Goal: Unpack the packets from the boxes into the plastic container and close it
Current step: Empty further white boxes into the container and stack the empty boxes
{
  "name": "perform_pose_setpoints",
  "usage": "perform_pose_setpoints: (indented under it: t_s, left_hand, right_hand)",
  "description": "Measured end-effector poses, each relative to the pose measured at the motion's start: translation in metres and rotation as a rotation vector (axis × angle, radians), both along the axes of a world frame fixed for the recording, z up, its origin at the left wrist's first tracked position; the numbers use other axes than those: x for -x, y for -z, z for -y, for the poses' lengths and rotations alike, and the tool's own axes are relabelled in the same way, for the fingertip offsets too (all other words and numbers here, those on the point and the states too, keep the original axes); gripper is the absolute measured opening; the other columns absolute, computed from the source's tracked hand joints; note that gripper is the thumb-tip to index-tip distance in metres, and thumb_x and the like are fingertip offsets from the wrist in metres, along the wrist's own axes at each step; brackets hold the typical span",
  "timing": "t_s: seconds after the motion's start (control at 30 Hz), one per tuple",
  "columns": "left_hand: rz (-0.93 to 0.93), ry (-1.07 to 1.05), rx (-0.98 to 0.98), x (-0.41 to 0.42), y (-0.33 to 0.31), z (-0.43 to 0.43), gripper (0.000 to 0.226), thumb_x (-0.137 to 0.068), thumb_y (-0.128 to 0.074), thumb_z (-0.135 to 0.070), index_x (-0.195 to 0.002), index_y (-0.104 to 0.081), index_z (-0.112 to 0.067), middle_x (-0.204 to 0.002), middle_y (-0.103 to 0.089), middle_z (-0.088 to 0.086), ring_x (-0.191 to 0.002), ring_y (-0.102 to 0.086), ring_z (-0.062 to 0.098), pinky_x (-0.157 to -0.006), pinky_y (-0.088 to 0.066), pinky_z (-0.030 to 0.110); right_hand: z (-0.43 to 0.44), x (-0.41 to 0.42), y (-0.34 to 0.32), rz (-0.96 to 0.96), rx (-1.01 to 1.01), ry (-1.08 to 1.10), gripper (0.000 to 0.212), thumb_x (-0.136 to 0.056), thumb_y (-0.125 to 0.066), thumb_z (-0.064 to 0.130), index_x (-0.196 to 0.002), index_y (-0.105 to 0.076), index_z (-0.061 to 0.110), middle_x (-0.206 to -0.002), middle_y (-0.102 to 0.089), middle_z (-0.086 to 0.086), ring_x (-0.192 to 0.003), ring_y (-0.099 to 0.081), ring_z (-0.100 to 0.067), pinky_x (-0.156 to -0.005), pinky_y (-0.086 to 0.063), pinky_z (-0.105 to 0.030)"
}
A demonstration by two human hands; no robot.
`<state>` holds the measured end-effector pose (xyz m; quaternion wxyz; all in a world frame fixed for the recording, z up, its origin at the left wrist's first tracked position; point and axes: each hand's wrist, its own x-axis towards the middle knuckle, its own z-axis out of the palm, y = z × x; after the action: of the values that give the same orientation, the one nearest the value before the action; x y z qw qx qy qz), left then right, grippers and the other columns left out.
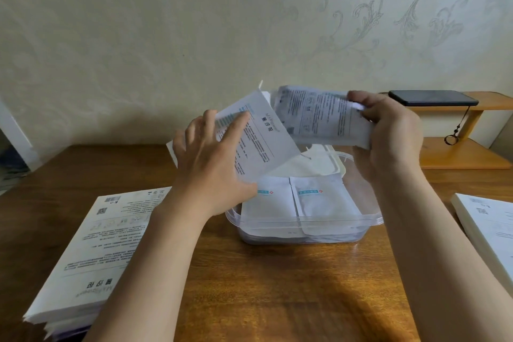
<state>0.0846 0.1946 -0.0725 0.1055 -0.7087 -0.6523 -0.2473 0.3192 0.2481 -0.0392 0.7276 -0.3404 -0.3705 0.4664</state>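
Above the clear plastic container (pixel 305 221), which has flat packets (pixel 324 205) inside, the left hand (pixel 211 164) grips a tilted white box (pixel 258 141) while the right hand (pixel 388 133) pinches a bunch of white packets (pixel 319 116) with tiny black writing.

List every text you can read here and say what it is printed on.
Nothing reads with certainty.
Flat white box on the left: three large upside-down characters, a faint brand word, small print; all blurred.
White box in the left hand: same layout, blurred.
Bundle of white packets in the right hand: small print, unreadable.
White packets in the clear plastic container: teal labels, too small.
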Motion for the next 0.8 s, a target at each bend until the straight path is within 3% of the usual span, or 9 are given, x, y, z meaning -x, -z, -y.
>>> perform_pose_setpoints:
  t_s: [0.07, 0.17, 0.23, 0.33, 0.4, 0.47, 0.53, 0.63, 0.8]
  left_hand:
    - [0.014, -0.041, -0.022, 0.001, 0.001, -0.001, 0.112, -0.054, -0.076, -0.057, -0.15, -0.022, -0.037, -0.142, -0.031, 0.007, -0.132, -0.031, 0.036, -0.111, -0.027, 0.06]
    - [0.023, -0.088, -0.021, 0.003, 0.002, -0.002, 0.111, -0.053, -0.077, -0.054, -0.148, -0.022, -0.037, -0.141, -0.032, 0.007, -0.131, -0.032, 0.036, -0.111, -0.028, 0.06]
    - [0.027, -0.115, -0.019, 0.004, 0.003, -0.003, 0.111, -0.051, -0.077, -0.054, -0.148, -0.023, -0.038, -0.14, -0.034, 0.007, -0.129, -0.035, 0.037, -0.11, -0.029, 0.058]
    - [0.043, -0.144, -0.009, 0.006, 0.004, -0.005, 0.114, -0.051, -0.077, -0.055, -0.149, -0.023, -0.037, -0.14, -0.036, 0.009, -0.13, -0.036, 0.038, -0.109, -0.031, 0.058]
    - [0.057, -0.159, 0.009, 0.009, 0.004, -0.005, 0.115, -0.052, -0.075, -0.058, -0.15, -0.02, -0.037, -0.141, -0.035, 0.01, -0.132, -0.034, 0.038, -0.109, -0.031, 0.059]
    - [0.067, -0.173, 0.027, 0.011, 0.003, -0.004, 0.114, -0.051, -0.07, -0.061, -0.15, -0.019, -0.037, -0.142, -0.034, 0.01, -0.132, -0.033, 0.039, -0.109, -0.031, 0.06]
    - [0.069, -0.186, 0.042, 0.013, 0.003, -0.003, 0.114, -0.051, -0.068, -0.062, -0.15, -0.018, -0.037, -0.143, -0.034, 0.011, -0.132, -0.033, 0.039, -0.11, -0.03, 0.059]
    - [0.069, -0.21, 0.064, 0.015, 0.002, -0.004, 0.115, -0.056, -0.077, -0.058, -0.151, -0.016, -0.037, -0.145, -0.031, 0.012, -0.134, -0.03, 0.039, -0.111, -0.029, 0.057]
    - [0.132, -0.231, 0.041, 0.015, 0.0, -0.004, 0.114, -0.062, -0.083, -0.054, -0.15, -0.014, -0.038, -0.149, -0.027, 0.012, -0.138, -0.027, 0.039, -0.113, -0.028, 0.06]
  right_hand:
    - [-0.002, -0.005, 0.0, -0.119, 0.006, -0.087, 0.041, -0.085, -0.037, -0.016, -0.095, -0.073, -0.002, -0.093, -0.075, -0.017, -0.087, -0.073, -0.029, -0.07, -0.059, -0.033]
    - [-0.004, -0.007, 0.004, 0.005, -0.078, -0.107, 0.041, -0.088, -0.042, -0.024, -0.109, -0.07, -0.002, -0.099, -0.076, -0.015, -0.094, -0.074, -0.027, -0.082, -0.06, -0.035]
    - [-0.006, -0.007, 0.008, 0.169, -0.116, -0.014, 0.029, -0.09, -0.056, -0.015, -0.102, -0.072, 0.006, -0.089, -0.077, -0.004, -0.087, -0.073, -0.019, -0.081, -0.06, -0.033]
    - [-0.012, -0.01, 0.015, 0.401, -0.186, 0.151, 0.007, -0.085, -0.073, 0.012, -0.087, -0.07, 0.018, -0.081, -0.07, 0.002, -0.079, -0.063, -0.016, -0.08, -0.054, -0.041]
    - [-0.014, -0.012, 0.017, 0.427, -0.184, 0.173, 0.011, -0.085, -0.075, 0.018, -0.083, -0.066, 0.021, -0.081, -0.066, 0.0, -0.08, -0.062, -0.018, -0.081, -0.056, -0.05]
    - [-0.016, -0.012, 0.018, 0.448, -0.137, 0.156, 0.018, -0.089, -0.072, 0.009, -0.082, -0.063, 0.024, -0.084, -0.066, 0.0, -0.084, -0.065, -0.024, -0.08, -0.058, -0.058]
    - [-0.018, -0.01, 0.021, 0.48, -0.087, 0.13, 0.027, -0.09, -0.061, -0.002, -0.082, -0.063, 0.024, -0.083, -0.066, 0.0, -0.079, -0.064, -0.025, -0.067, -0.059, -0.05]
    - [-0.021, -0.007, 0.026, 0.498, -0.015, 0.125, 0.037, -0.085, -0.048, -0.01, -0.084, -0.063, 0.023, -0.082, -0.064, -0.002, -0.072, -0.056, -0.02, -0.058, -0.047, -0.03]
    - [-0.025, -0.009, 0.035, 0.623, 0.091, 0.137, 0.041, -0.08, -0.046, -0.011, -0.095, -0.067, 0.021, -0.084, -0.065, 0.001, -0.073, -0.059, -0.018, -0.054, -0.048, -0.023]
